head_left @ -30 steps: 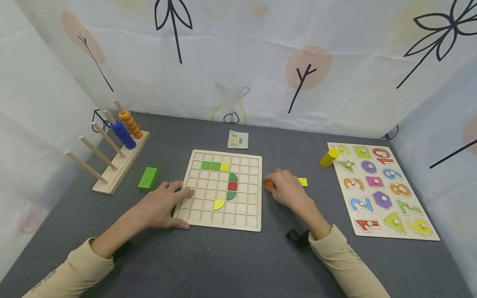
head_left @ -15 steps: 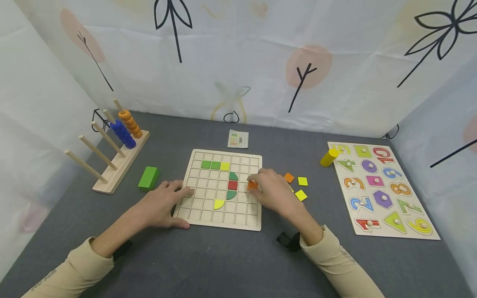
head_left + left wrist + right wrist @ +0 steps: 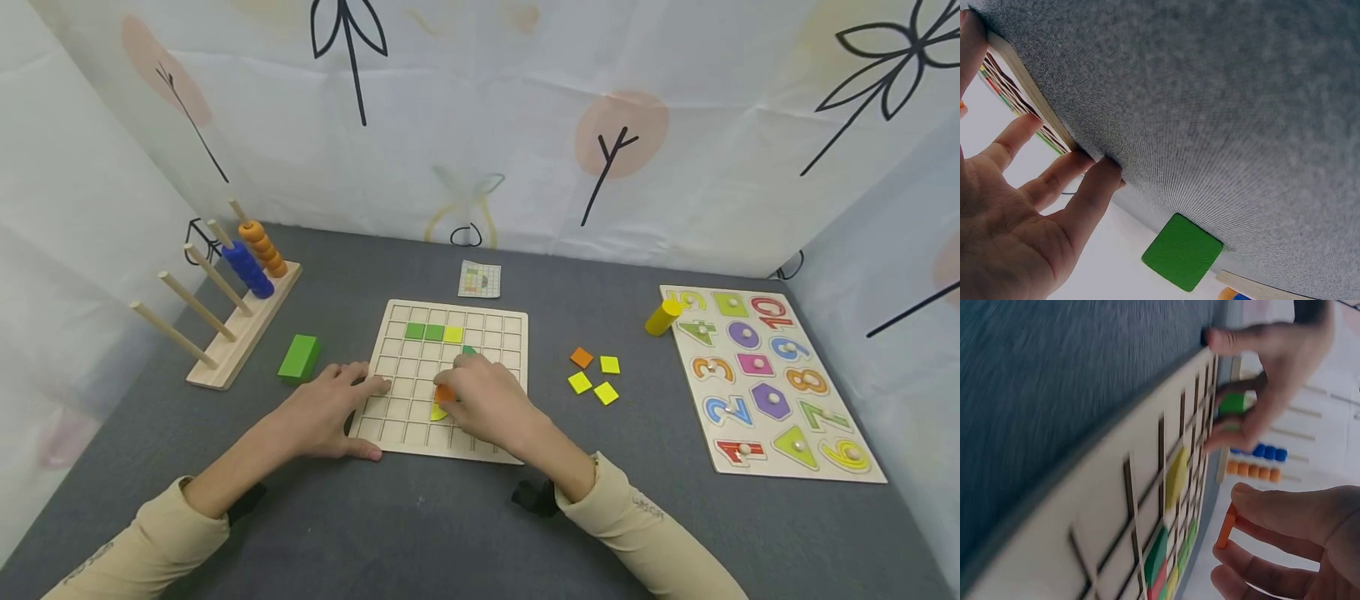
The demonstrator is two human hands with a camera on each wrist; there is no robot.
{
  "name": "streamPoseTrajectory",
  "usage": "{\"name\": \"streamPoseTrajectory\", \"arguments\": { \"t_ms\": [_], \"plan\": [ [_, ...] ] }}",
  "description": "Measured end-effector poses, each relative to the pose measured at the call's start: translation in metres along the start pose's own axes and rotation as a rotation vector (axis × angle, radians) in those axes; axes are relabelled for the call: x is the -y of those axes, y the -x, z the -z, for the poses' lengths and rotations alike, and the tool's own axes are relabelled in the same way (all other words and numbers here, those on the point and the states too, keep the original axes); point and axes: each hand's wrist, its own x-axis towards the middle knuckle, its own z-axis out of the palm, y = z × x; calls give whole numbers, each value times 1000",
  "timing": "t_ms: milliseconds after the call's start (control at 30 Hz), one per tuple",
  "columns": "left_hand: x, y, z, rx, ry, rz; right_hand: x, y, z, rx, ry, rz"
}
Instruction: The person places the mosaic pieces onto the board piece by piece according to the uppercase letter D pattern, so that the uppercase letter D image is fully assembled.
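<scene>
My right hand (image 3: 491, 400) pinches an orange square tile (image 3: 1227, 526) between thumb and fingertips, over the wooden grid board (image 3: 397, 367). It hides part of the board, including a red tile (image 3: 1159, 581). Just below the orange tile lies a yellow quarter-circle tile (image 3: 437, 412). Two green square tiles (image 3: 424, 332) and a yellow square tile (image 3: 453, 334) sit in an upper row. A green quarter-circle (image 3: 468, 350) peeks out above my right hand. My left hand (image 3: 330, 412) rests at the board's left edge, its fingers spread and relaxed.
Right of the board lie several loose tiles (image 3: 579, 382), yellow and orange. A small pattern card (image 3: 479, 280) lies behind the board. At left stand a green block (image 3: 299, 359) and a peg stacker (image 3: 247, 325). At right are a yellow cylinder (image 3: 663, 318) and a number puzzle (image 3: 765, 450).
My right hand has carried the orange tile left from beside the board to above its middle, uncovering the loose tiles. The left hand has stayed in place.
</scene>
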Motion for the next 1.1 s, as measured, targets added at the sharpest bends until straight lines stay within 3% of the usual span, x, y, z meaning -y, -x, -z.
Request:
{"name": "streamPoseTrajectory", "arguments": {
  "t_ms": [400,767,1100],
  "plan": [
    [0,0,1,-6,13,-12,19,-16,-23,57,89,59],
    [1,0,1,-5,4,-12,15,-18,-27,73,106,4],
    [0,0,1,-6,4,-18,11,-16,-29,36,92,-2]
  ]
}}
